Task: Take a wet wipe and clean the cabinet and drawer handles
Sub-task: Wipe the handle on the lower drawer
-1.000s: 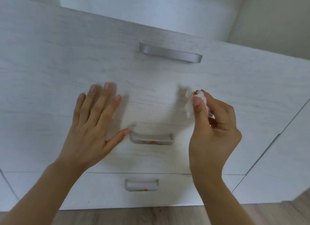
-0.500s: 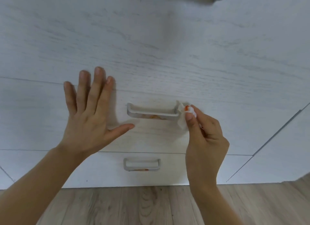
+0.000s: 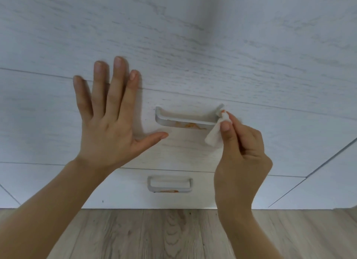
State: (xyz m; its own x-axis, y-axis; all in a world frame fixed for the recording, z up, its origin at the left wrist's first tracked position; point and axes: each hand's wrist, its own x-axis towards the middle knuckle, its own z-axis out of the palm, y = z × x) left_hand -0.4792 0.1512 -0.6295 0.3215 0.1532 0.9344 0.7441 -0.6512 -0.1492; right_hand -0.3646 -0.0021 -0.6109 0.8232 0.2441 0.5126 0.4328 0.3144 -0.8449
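Observation:
A grey metal handle (image 3: 185, 121) sits on the middle drawer front (image 3: 58, 127), with orange smears along its lower edge. My right hand (image 3: 241, 154) pinches a small white wet wipe (image 3: 215, 134) and presses it against the right end of that handle. An orange stain shows on the wipe near my fingertips. My left hand (image 3: 108, 123) lies flat and spread on the drawer front, left of the handle. A smaller handle (image 3: 170, 184) on the bottom drawer also has an orange smear underneath.
The white wood-grain cabinet fills the view, with a wide upper drawer front (image 3: 193, 46) and a side door (image 3: 328, 181) at the right. A wooden floor (image 3: 154, 235) runs below the cabinet.
The view has dropped and moved closer, so the top handle has left the frame. My right hand brought the wipe down to the middle handle's right end. My left hand stayed flat.

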